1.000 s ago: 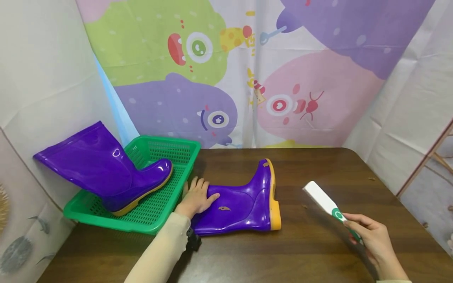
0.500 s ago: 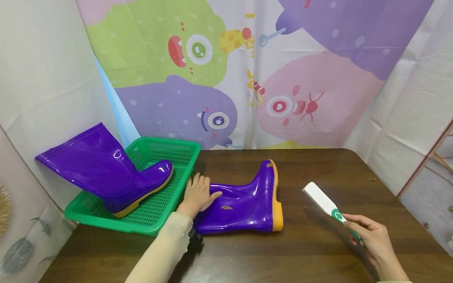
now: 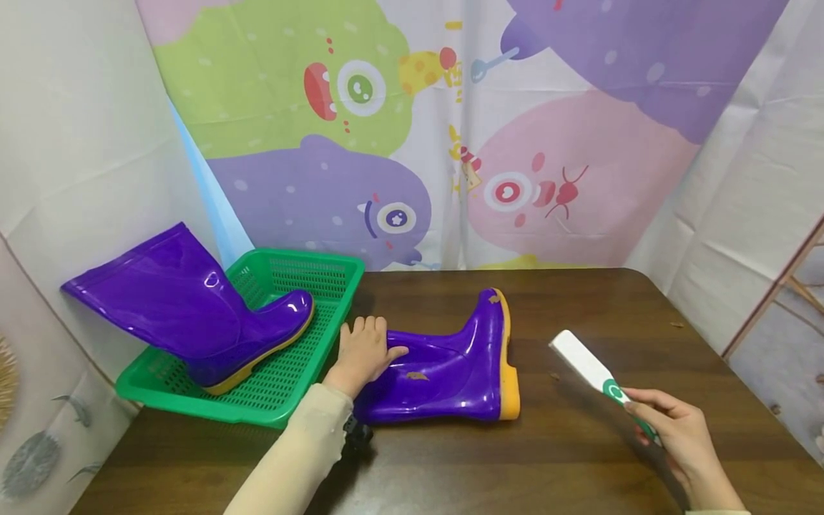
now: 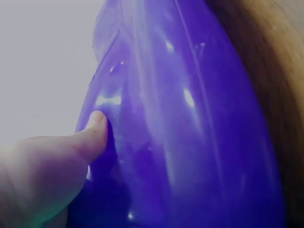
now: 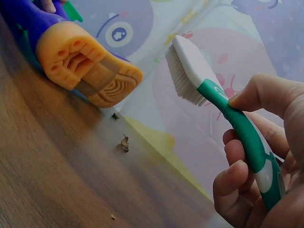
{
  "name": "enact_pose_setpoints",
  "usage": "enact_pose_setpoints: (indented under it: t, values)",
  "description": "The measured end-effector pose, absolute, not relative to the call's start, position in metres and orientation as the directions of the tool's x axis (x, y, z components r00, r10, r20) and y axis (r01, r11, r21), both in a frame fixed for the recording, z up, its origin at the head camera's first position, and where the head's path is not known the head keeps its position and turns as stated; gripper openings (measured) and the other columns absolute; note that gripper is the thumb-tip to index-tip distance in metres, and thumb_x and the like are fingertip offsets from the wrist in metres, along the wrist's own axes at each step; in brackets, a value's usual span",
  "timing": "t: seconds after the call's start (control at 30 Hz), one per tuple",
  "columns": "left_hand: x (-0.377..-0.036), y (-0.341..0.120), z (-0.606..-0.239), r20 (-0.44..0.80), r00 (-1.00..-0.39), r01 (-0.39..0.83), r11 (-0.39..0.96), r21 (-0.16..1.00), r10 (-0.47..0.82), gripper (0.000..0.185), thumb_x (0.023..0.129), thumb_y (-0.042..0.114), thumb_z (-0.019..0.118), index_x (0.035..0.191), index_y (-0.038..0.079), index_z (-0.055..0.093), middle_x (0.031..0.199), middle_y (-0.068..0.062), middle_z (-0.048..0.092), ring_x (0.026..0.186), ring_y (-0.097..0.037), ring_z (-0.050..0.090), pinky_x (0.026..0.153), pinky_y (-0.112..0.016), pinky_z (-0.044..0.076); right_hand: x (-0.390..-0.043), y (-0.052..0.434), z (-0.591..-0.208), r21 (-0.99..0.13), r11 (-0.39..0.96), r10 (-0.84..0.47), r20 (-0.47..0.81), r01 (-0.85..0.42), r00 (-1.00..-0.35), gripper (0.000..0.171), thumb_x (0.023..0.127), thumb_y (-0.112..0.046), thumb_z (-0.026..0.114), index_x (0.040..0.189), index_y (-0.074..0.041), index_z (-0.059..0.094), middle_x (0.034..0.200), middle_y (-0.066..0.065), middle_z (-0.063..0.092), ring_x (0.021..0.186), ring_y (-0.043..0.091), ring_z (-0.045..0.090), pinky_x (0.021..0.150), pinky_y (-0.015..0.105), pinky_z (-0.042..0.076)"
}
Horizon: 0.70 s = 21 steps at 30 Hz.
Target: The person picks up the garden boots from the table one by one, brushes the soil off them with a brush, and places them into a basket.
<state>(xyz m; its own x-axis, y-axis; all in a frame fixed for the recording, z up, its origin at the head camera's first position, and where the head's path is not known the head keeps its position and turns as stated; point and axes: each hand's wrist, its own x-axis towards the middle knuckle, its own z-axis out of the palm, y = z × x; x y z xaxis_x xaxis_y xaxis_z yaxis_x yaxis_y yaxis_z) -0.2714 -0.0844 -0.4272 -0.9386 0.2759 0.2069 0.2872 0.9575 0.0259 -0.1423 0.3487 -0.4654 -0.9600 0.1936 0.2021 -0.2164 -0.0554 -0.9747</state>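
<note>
A purple rain boot (image 3: 444,386) with a yellow sole lies on its side on the table, toe pointing away and sole facing right. My left hand (image 3: 363,355) grips its shaft near the top opening, thumb laid across the purple surface; in the left wrist view the thumb (image 4: 97,126) presses on the glossy shaft. Brown flakes show on the shaft (image 3: 417,376) and near the toe. Off to the right, my right hand (image 3: 676,433) holds a scrub brush (image 3: 582,361) by its green and white handle. Its pale bristles (image 5: 179,78) face the boot, well apart from it.
A second purple boot (image 3: 187,307) leans in a green plastic basket (image 3: 280,416) at the left, close beside my left hand. Small brown scraps (image 5: 124,142) are scattered on the wooden table (image 3: 489,472). A cartoon-printed curtain (image 3: 360,186) hangs behind.
The lying boot has slid slightly to the right, and my left hand has moved along with it. The right hand and the brush have stayed in place.
</note>
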Motion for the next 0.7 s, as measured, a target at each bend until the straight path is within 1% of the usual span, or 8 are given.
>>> enact_pose_setpoints:
  t: [0.1,0.27,0.37,0.47,0.5,0.57,0.63,0.7]
  values:
    - [-0.269,-0.082,-0.423,0.191,-0.946,0.271,0.962,0.027,0.261,0.059,0.092,0.057,0.060,0.103,0.000,0.053,0.103,-0.017,0.059,0.099,-0.034,0.051,0.081,-0.050,0.043,-0.142,0.349,-0.465,-0.976,-0.054,0.195,0.199,-0.213,-0.961,0.032,0.088,0.017,0.059,0.093,-0.007,0.080,0.062,-0.001,0.061,0.049,0.006,0.051,0.041,0.020,0.044]
    - [-0.263,-0.077,-0.412,0.227,-0.930,0.294,0.956,-0.017,0.290,0.056,0.092,0.054,0.063,0.099,0.000,0.052,0.095,-0.015,0.056,0.092,-0.031,0.049,0.074,-0.048,0.046,-0.142,0.350,-0.464,-0.978,-0.059,0.196,0.186,-0.201,-0.963,0.031,0.089,0.016,0.060,0.093,-0.007,0.080,0.062,-0.001,0.061,0.049,0.006,0.051,0.041,0.020,0.044]
    - [-0.258,-0.075,-0.402,0.222,-0.924,0.316,0.948,-0.018,0.312,0.049,0.092,0.046,0.067,0.097,0.000,0.050,0.092,-0.013,0.054,0.091,-0.030,0.049,0.070,-0.047,0.047,-0.142,0.350,-0.464,-0.980,-0.059,0.194,0.177,-0.191,-0.965,0.030,0.089,0.016,0.060,0.093,-0.007,0.080,0.063,-0.001,0.061,0.049,0.007,0.051,0.041,0.020,0.044]
    - [-0.254,-0.076,-0.392,0.161,-0.929,0.343,0.939,0.037,0.333,0.040,0.092,0.033,0.071,0.101,-0.001,0.049,0.096,-0.014,0.053,0.097,-0.032,0.050,0.069,-0.048,0.049,-0.142,0.350,-0.464,-0.982,-0.054,0.189,0.170,-0.183,-0.967,0.030,0.089,0.015,0.060,0.094,-0.007,0.080,0.063,-0.001,0.061,0.049,0.006,0.051,0.042,0.020,0.045]
    - [-0.254,-0.076,-0.388,0.131,-0.929,0.357,0.932,0.065,0.346,0.037,0.093,0.028,0.071,0.103,-0.001,0.049,0.098,-0.015,0.054,0.099,-0.033,0.050,0.070,-0.048,0.051,-0.142,0.350,-0.463,-0.982,-0.053,0.189,0.169,-0.182,-0.967,0.030,0.089,0.015,0.060,0.094,-0.007,0.080,0.063,-0.001,0.061,0.049,0.006,0.051,0.042,0.020,0.045]
    - [-0.256,-0.079,-0.381,0.075,-0.921,0.389,0.912,0.132,0.382,0.032,0.092,0.017,0.071,0.107,-0.003,0.050,0.103,-0.017,0.055,0.102,-0.036,0.049,0.075,-0.051,0.052,-0.142,0.350,-0.464,-0.982,-0.053,0.187,0.171,-0.183,-0.967,0.030,0.089,0.015,0.060,0.094,-0.007,0.080,0.062,-0.001,0.060,0.049,0.006,0.051,0.041,0.020,0.044]
    - [-0.258,-0.084,-0.374,0.032,-0.899,0.435,0.879,0.196,0.437,0.028,0.091,0.008,0.069,0.109,-0.005,0.052,0.105,-0.019,0.057,0.104,-0.039,0.052,0.082,-0.052,0.052,-0.142,0.349,-0.464,-0.981,-0.054,0.187,0.174,-0.186,-0.967,0.030,0.089,0.015,0.060,0.094,-0.007,0.080,0.061,-0.001,0.060,0.048,0.006,0.050,0.041,0.020,0.044]
    - [-0.261,-0.089,-0.367,0.003,-0.869,0.479,0.839,0.257,0.495,0.026,0.088,0.004,0.068,0.108,-0.006,0.055,0.104,-0.019,0.060,0.102,-0.039,0.056,0.087,-0.049,0.051,-0.142,0.349,-0.464,-0.980,-0.056,0.190,0.176,-0.190,-0.966,0.030,0.089,0.016,0.060,0.093,-0.007,0.080,0.061,-0.001,0.059,0.048,0.006,0.050,0.041,0.021,0.044]
